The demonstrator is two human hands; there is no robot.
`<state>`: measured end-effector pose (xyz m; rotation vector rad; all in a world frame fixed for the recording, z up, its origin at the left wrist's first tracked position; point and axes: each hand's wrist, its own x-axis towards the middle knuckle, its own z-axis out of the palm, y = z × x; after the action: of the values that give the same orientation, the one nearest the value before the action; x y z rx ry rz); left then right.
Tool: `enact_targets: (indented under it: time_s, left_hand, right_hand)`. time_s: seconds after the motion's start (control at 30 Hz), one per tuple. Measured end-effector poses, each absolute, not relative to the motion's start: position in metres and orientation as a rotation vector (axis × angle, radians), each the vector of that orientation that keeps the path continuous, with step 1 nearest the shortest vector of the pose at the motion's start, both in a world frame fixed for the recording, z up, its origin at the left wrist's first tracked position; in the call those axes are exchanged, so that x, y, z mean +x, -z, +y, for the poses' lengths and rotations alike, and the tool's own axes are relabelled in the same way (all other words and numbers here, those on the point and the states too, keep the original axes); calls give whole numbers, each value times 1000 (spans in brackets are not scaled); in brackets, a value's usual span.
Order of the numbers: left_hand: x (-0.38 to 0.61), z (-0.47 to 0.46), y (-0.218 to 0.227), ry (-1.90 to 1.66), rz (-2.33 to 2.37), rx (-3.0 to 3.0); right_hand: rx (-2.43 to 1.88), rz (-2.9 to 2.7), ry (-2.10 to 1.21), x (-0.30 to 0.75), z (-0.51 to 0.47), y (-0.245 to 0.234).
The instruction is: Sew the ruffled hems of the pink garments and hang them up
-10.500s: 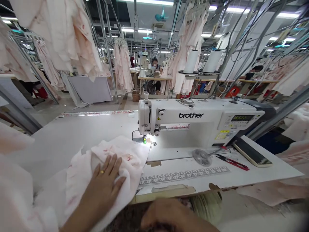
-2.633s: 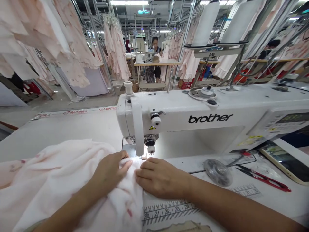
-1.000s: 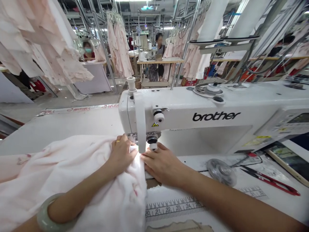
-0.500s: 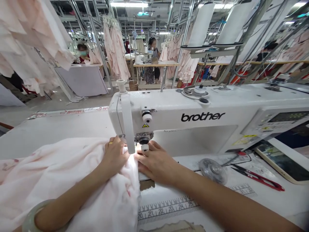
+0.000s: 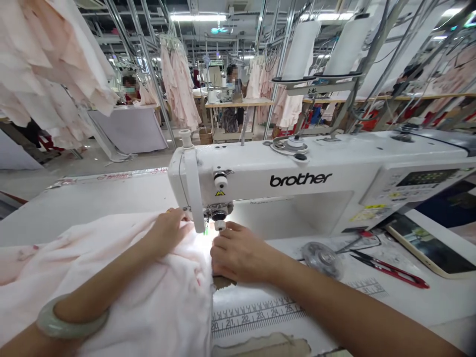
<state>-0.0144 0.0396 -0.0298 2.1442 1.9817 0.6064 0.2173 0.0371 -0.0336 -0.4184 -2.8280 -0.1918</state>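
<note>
Pale pink, soft-looking fabric (image 5: 148, 292) with small red marks lies in folds over the left of the sewing table and runs under the head of a white sewing machine (image 5: 253, 171). My left hand (image 5: 167, 232) rests on this fabric left of the needle area, thumb and fingers apart, fingertips partly hidden by the machine head. Just right of the lit needle area, my right hand (image 5: 240, 253) has its fingers curled together at the fabric's edge; the fingertips are partly hidden. Bright light washes out the needle and presser foot.
On the right lie a clear round bobbin case (image 5: 323, 260), red-handled thread snips (image 5: 390, 269) and a phone (image 5: 433, 245). A printed ruler (image 5: 260, 315) runs along the front. White thread cones (image 5: 301, 49) stand above the machine. Pink garments (image 5: 178, 84) hang behind, where other people sit at machines.
My left hand has slid slightly left and away from the needle, its thumb now apart from the fingers. My right hand's fingers have curled in closer. The view has shifted a little.
</note>
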Motion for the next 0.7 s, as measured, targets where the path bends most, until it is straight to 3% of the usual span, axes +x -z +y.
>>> enact_targets:
  time_s: [0.17,0.23,0.4,0.53,0.7]
  left_hand:
    - [-61,11,-5,-226,2176,2348]
    - [-65,-14,-9,-267,2118,2485]
    - [-36,-76,22,-397,1360,2893]
    - [-25,-83,36,-441,1553,2705]
    - [-43,-70,16,-544,1714,2427]
  right_hand:
    - [96,-2785,324,219,25,31]
    - [236,-2751,311,217,17,31]
    - [461,-2658,214,210,-5,33]
    - [505,-2627,173,209,-11,31]
    - [464,-2615,262,208,-13,30]
